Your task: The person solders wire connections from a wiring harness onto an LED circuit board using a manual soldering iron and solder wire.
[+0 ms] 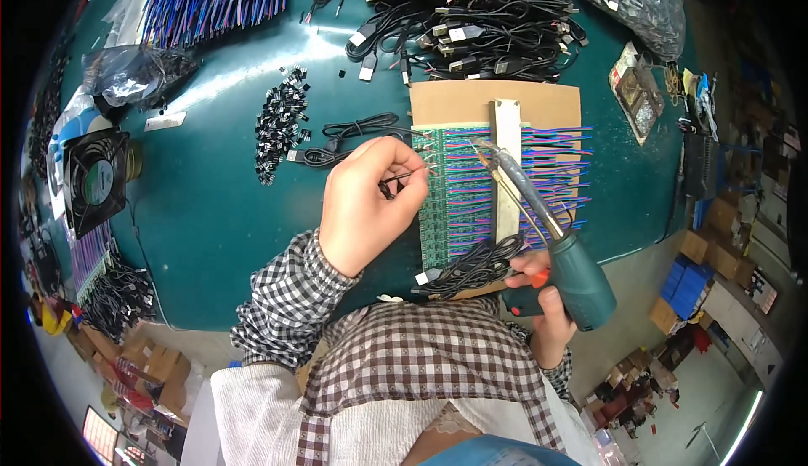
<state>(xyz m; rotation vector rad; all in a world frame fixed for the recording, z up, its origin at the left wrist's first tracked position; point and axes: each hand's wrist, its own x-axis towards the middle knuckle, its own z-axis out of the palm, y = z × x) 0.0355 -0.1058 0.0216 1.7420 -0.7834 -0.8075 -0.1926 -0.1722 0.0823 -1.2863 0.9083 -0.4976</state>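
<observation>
Holding: one black lead (389,186), one green soldering gun (587,289).
Your left hand (370,205): fingers curled, thumb and forefinger pinched on the lead, left edge of the green circuit boards (433,213). Your right hand (547,302): wrapped round the gun's handle, tip above the coloured wires (468,218); contact not discernible. Boards: in a row on brown cardboard (454,100), metal bar (507,171) across their wires. Hazards, judged: a low sweep of a hot tip could scorch insulation or your left fingertips; a slack pinch, misplace the lead; a knocked bar, skew the row.
</observation>
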